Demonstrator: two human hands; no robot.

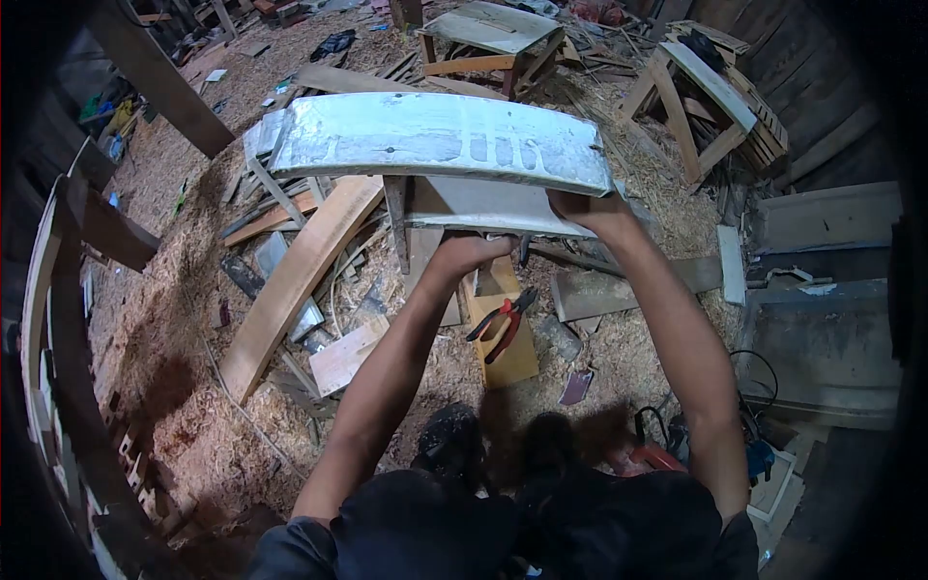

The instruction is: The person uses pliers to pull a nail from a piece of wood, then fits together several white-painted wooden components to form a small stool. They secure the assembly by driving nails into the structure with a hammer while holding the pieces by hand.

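Note:
In front of me is a bench-like wooden piece with a whitish, worn top board, a lower board and a leg at its left. My left hand is closed on the near edge of the lower board, its thumb showing and most fingers hidden. Under the right end of the top board, my right hand grips the piece, with its fingers out of sight. Beneath my hands, pliers with red-orange handles lie on a yellowish board. A narrow dark thing beside my left thumb is too small to name.
A long plank lies slanted at the left among offcuts and wood shavings. Behind stand a low wooden table and a wooden frame. Panels are at the right, near a power tool. A post rises at the left.

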